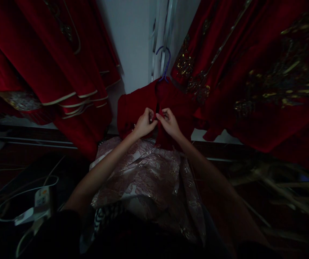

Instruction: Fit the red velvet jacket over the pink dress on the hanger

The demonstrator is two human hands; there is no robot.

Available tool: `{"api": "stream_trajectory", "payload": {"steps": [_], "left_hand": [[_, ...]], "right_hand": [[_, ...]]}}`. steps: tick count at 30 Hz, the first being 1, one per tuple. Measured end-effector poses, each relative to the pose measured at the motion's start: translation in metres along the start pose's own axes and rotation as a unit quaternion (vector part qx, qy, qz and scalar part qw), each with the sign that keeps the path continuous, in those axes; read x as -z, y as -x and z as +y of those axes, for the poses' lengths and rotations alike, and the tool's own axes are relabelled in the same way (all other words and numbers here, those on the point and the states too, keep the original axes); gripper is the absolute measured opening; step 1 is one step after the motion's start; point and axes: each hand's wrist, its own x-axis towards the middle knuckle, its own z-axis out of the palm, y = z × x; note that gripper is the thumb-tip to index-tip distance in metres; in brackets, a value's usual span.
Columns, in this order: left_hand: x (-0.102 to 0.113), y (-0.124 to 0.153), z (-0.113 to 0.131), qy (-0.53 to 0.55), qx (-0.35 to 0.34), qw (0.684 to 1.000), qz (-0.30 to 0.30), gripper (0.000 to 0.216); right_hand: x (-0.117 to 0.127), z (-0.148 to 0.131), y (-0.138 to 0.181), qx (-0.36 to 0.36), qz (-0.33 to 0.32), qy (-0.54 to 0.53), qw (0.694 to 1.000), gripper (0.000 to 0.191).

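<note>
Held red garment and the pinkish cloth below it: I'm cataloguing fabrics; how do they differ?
The red garment looks mostly plain; the pinkish cloth is patterned and shiny.
A purple hanger hook shows above the red garment; none shows on the pinkish cloth.
The left hand and right hand pinch the red garment; neither grips the pinkish cloth.
Both are fabric, dimly lit.

Floor (211, 210) dark reddish-brown, dim. Pale rods (41, 141) run low across it at left. Blurred light-brown sticks (281, 192) at right, contact with floor can't be told. Dark surface at lower left carries power strip (42, 198) and looping white cable (16, 194); unclear if also floor. Blue hanger (168, 64), hook up by metal uprights (165, 32), bears red garment (137, 102).
</note>
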Motion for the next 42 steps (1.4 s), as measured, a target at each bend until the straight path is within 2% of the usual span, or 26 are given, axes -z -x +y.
{"api": "stream_trajectory", "payload": {"steps": [3, 6, 8, 10, 13, 15, 19, 26, 33, 42], "left_hand": [[-0.009, 0.007, -0.012, 0.096, 0.019, 0.994, 0.044, 0.028], [-0.016, 0.012, -0.023, 0.203, 0.06, 0.972, 0.101, 0.028], [-0.019, 0.014, -0.028, 0.253, 0.097, 0.954, 0.13, 0.026], [-0.019, 0.015, -0.031, 0.277, 0.117, 0.945, 0.129, 0.023], [-0.016, 0.016, -0.032, 0.283, 0.132, 0.942, 0.119, 0.019], [-0.013, 0.017, -0.033, 0.286, 0.142, 0.938, 0.134, 0.021], [-0.008, 0.022, -0.034, 0.289, 0.131, 0.936, 0.149, 0.028], [-0.003, 0.03, -0.025, 0.271, 0.133, 0.945, 0.13, 0.025], [-0.005, 0.031, -0.013, 0.263, 0.138, 0.944, 0.141, 0.022], [-0.008, 0.028, -0.016, 0.271, 0.148, 0.941, 0.137, 0.021]], "right_hand": [[-0.002, 0.008, 0.006, -0.038, 0.01, -0.038, 0.998, 0.034], [-0.001, 0.01, 0.01, -0.068, -0.02, -0.07, 0.995, 0.036], [0.0, 0.011, 0.012, -0.064, -0.032, -0.073, 0.995, 0.038], [0.001, 0.013, 0.013, -0.052, -0.037, -0.063, 0.996, 0.04], [0.001, 0.016, 0.012, -0.037, -0.04, -0.023, 0.998, 0.033], [0.0, 0.017, 0.012, -0.016, -0.033, 0.014, 0.999, 0.027], [-0.004, 0.018, 0.014, 0.022, 0.011, 0.064, 0.998, 0.023], [-0.013, 0.011, 0.019, 0.033, 0.048, 0.076, 0.995, 0.023], [-0.009, -0.002, 0.023, 0.065, 0.048, 0.095, 0.992, 0.022], [-0.006, -0.007, 0.027, 0.055, 0.041, 0.095, 0.993, 0.024]]}}
